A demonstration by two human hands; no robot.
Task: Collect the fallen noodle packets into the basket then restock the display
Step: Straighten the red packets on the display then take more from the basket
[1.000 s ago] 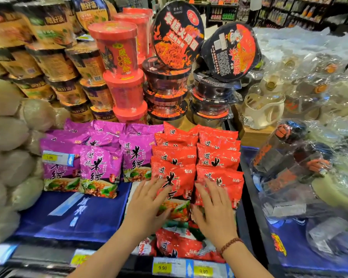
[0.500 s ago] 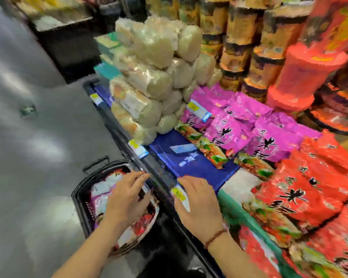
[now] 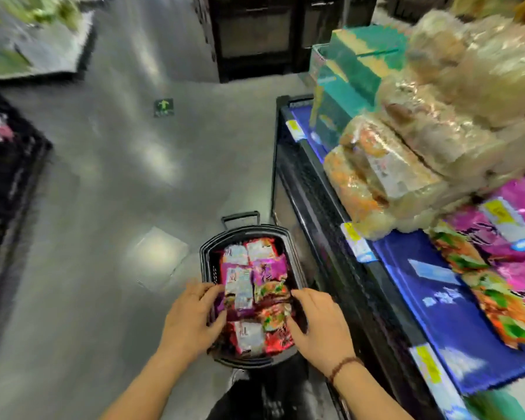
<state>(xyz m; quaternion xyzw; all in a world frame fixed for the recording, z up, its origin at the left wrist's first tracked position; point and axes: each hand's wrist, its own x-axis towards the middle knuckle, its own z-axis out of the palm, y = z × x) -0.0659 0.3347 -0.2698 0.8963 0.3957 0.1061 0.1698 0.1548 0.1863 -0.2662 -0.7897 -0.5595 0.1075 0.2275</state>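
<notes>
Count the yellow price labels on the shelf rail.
3. Far price label beside the teal boxes; middle price label under the clear-wrapped bundles; near price label right of the right hand. Another may be hidden below.

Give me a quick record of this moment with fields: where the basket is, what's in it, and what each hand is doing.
basket: on the floor, against the display's front
contents: noodle packets, purple and red, piled
left hand: fingers curled on the pile's left side
right hand: fingers curled on the pile's right side
display: a patch of bare blue cloth
</notes>
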